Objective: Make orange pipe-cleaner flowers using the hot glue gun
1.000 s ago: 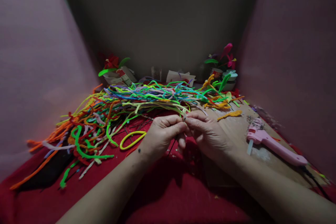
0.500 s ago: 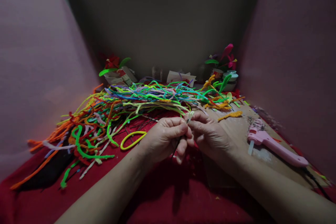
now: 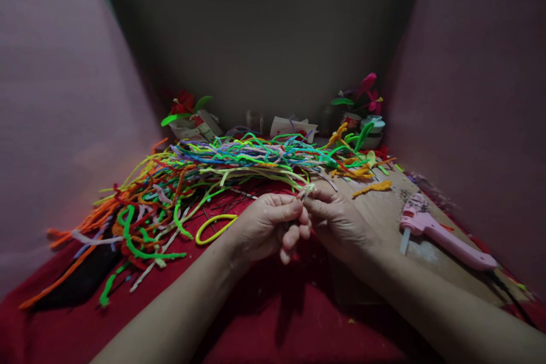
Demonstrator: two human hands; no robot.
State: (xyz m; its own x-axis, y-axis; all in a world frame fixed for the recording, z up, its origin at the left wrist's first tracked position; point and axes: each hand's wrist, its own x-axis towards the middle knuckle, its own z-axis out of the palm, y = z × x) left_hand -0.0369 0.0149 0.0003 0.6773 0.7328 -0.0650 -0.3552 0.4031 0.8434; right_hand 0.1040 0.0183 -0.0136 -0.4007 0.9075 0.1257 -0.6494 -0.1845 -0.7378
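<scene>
Pale pipe-cleaner piece (image 3: pixel 307 189), just in front of the pipe-cleaner pile (image 3: pixel 239 162), is pinched between the closed fingertips of left hand (image 3: pixel 267 227) and right hand (image 3: pixel 341 222); its fuzzy tip is exposed further than a second ago; shaping is judged under way; pink glue gun (image 3: pixel 443 236) is seen right of the pile.

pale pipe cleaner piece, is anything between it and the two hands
Nothing visible does. The left hand and right hand both pinch the pale pipe cleaner piece directly at their fingertips. The pile of colored pipe cleaners lies just behind it, not between it and either hand.
</scene>
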